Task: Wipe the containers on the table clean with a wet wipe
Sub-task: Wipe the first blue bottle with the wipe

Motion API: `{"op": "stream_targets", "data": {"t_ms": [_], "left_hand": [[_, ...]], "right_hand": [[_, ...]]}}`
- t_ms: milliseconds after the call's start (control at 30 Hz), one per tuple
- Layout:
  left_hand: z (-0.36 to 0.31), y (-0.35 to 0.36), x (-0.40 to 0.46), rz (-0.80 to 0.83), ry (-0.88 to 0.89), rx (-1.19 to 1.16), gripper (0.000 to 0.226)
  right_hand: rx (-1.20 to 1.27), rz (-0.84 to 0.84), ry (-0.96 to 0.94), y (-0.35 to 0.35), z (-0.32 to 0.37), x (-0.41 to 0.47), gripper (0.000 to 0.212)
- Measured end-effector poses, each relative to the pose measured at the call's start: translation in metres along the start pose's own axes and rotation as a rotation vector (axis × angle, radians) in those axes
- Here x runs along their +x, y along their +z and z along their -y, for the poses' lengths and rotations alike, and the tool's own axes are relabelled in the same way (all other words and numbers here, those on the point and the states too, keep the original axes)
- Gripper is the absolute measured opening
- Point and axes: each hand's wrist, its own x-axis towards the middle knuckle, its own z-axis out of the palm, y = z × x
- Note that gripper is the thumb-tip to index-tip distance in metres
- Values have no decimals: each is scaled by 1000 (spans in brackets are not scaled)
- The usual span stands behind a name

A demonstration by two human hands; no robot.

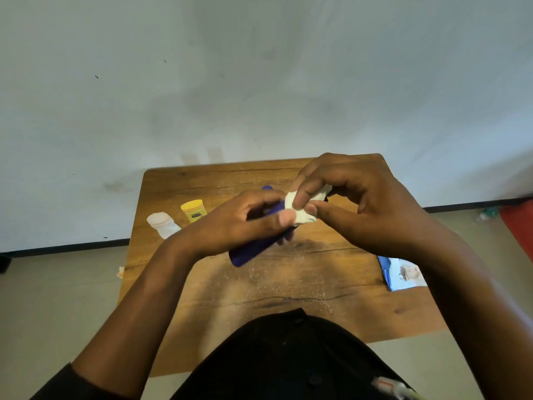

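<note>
Wiping the blue bottle's far end.
Left hand [245,223] grips blue bottle [253,249] mid-body, held above the table [288,284], long axis running from near-left up toward right hand [360,203], which pinches the wet wipe [302,209] against that end; yellow jar [193,210] beyond the left wrist.

A plain room in a home: small wooden table [202,180] against a bare white wall [259,67], tiled floor [57,284].

Just a red thing [519,226] on the floor [57,298] off the bench's right side, pale wall [259,67] behind, black baseboard [66,246].
</note>
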Motion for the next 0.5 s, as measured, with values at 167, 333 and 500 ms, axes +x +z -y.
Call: {"op": "stream_targets", "data": {"t_ms": [167,333,500], "left_hand": [[18,-7,-3,303,-81,-434,69],[18,19,-3,279,-179,-667,55],[14,29,0,30,-163,-712,41]], "right_hand": [[230,-19,12,-2,-4,4,24],[259,-158,84,16,-9,7,26],[329,-547,124,14,-14,15,20]]}}
